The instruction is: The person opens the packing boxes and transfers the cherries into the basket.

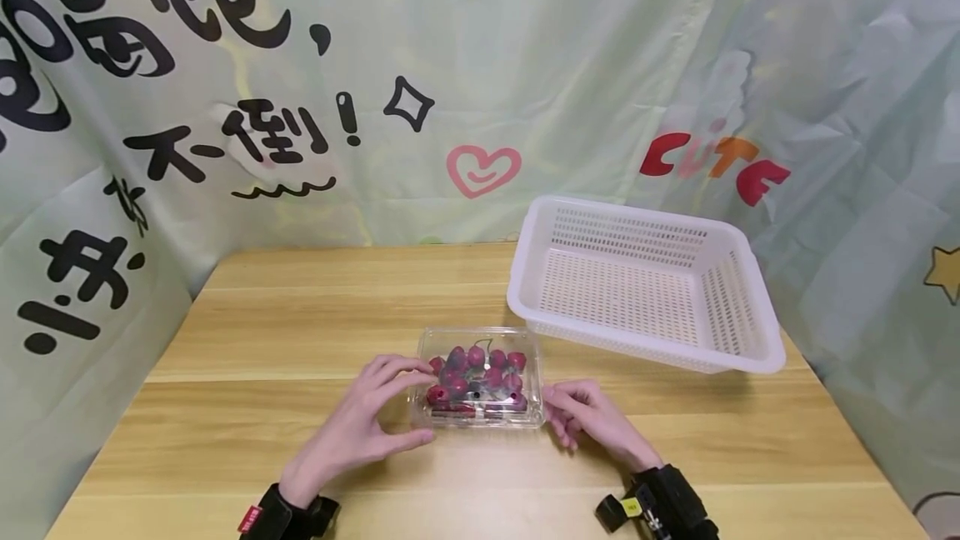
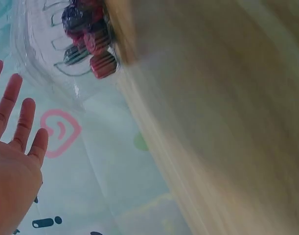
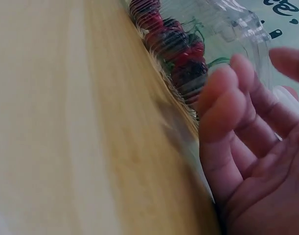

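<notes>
Clear clamshell (image 1: 529, 348) of cherries (image 1: 492, 378) at six o'clock on counter (image 1: 337, 315), apparently closed and ungrasped, handling seemingly barely begun, between left hand (image 1: 366, 413) at its eight, fingers (image 2: 25, 122) wide, and right hand (image 1: 594, 422) at four, loosely curled, holding nothing.

Fingers (image 3: 221, 117) near clear box (image 3: 230, 36); fruit (image 3: 176, 44) inside

Left hand (image 1: 363, 419): fingers (image 2: 25, 120) extended and spread, thumb (image 1: 411, 440) stuck out well apart from them. Left wrist (image 1: 298, 483) low, left of centre in head view, hand angled inward. Right hand (image 1: 592, 419): fingers loosely bent, pointing inward, palm (image 3: 286, 183) showing in right wrist view. Right wrist (image 1: 642, 455) low, right of centre. Hands well apart, grasping nothing.
</notes>
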A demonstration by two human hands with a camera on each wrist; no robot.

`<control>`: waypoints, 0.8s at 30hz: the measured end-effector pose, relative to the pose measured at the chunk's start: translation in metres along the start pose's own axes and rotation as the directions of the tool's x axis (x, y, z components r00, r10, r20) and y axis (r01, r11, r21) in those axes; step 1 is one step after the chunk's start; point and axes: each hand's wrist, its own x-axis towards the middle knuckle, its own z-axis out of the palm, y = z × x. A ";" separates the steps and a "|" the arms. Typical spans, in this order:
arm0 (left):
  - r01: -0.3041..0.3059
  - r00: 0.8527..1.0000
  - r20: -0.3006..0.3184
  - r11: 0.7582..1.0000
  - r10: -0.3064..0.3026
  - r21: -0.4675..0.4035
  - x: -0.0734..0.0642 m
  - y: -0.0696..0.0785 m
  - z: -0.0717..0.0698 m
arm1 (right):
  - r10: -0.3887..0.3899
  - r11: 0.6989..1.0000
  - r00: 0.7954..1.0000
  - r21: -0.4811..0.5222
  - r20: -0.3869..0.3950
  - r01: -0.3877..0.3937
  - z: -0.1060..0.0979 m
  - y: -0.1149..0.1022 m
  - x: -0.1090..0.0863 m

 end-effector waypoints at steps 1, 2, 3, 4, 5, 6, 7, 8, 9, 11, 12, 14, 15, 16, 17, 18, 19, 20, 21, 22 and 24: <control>-0.005 1.000 0.007 1.000 0.005 0.005 0.000 0.001 0.001 | -0.001 1.000 1.000 0.002 0.007 0.001 0.000 0.000 0.000; -0.008 1.000 0.017 1.000 0.007 0.012 0.001 0.002 0.002 | -0.003 1.000 1.000 0.006 0.017 0.003 0.000 0.001 -0.001; -0.016 1.000 0.025 1.000 0.016 0.021 0.001 0.003 0.003 | -0.003 1.000 1.000 0.015 0.031 0.003 0.000 0.001 -0.001; -0.025 0.999 0.033 0.999 0.025 0.027 0.003 0.004 0.005 | -0.001 1.000 0.999 0.030 0.046 0.000 0.001 0.001 -0.001; -0.041 0.999 0.037 0.999 0.040 0.035 0.004 0.005 0.007 | 0.000 0.999 0.998 0.048 0.060 -0.003 0.002 0.001 0.000; -0.056 0.998 0.043 0.997 0.054 0.046 0.006 0.006 0.008 | 0.000 0.998 0.997 0.068 0.076 -0.005 0.003 0.001 0.000; -0.070 0.996 0.051 0.996 0.067 0.063 0.008 0.008 0.010 | 0.011 0.995 0.996 0.093 0.087 -0.019 0.004 0.002 0.001; -0.086 0.995 0.057 0.993 0.082 0.079 0.010 0.009 0.012 | 0.014 0.993 0.995 0.116 0.096 -0.025 0.005 0.002 0.003; -0.099 0.994 0.057 0.990 0.094 0.097 0.012 0.011 0.013 | 0.018 0.990 0.995 0.137 0.099 -0.031 0.007 0.002 0.005; -0.117 0.992 0.053 0.983 0.111 0.142 0.017 0.014 0.016 | 0.027 0.986 0.996 0.159 0.087 -0.040 0.011 0.003 0.009; -0.117 0.992 0.056 0.980 0.109 0.159 0.020 0.016 0.017 | 0.030 0.986 0.997 0.164 0.077 -0.042 0.013 0.003 0.012; -0.119 0.992 0.057 0.975 0.110 0.189 0.025 0.019 0.020 | 0.036 0.986 0.998 0.159 0.048 -0.043 0.016 0.003 0.016; -0.119 0.992 0.056 0.973 0.110 0.200 0.028 0.021 0.021 | 0.047 0.986 0.998 0.156 0.036 -0.052 0.018 0.003 0.019; -0.118 0.992 0.058 0.971 0.108 0.208 0.030 0.022 0.023 | 0.057 0.986 0.998 0.154 0.024 -0.060 0.019 0.004 0.022; -0.117 0.992 0.063 0.970 0.106 0.212 0.032 0.024 0.024 | 0.066 0.986 0.998 0.153 0.015 -0.067 0.021 0.004 0.025; -0.118 0.992 0.064 0.968 0.107 0.220 0.034 0.025 0.026 | 0.072 0.986 0.997 0.152 0.006 -0.072 0.022 0.004 0.027; -0.118 0.992 0.066 0.966 0.105 0.230 0.036 0.025 0.027 | 0.075 0.986 0.997 0.150 -0.002 -0.074 0.024 0.005 0.030; -0.116 0.992 0.065 0.964 0.104 0.237 0.038 0.026 0.029 | 0.074 0.986 0.997 0.152 -0.007 -0.072 0.025 0.005 0.033; -0.113 0.993 0.063 0.963 0.100 0.243 0.040 0.026 0.030 | 0.075 0.985 0.997 0.156 -0.011 -0.072 0.027 0.006 0.035; -0.112 0.993 0.060 0.961 0.100 0.252 0.041 0.026 0.032 | 0.066 0.986 0.998 0.156 -0.014 -0.063 0.028 0.006 0.037; -0.110 0.994 0.051 0.957 0.100 0.267 0.044 0.025 0.035 | 0.047 0.986 0.999 0.163 -0.011 -0.044 0.029 0.007 0.041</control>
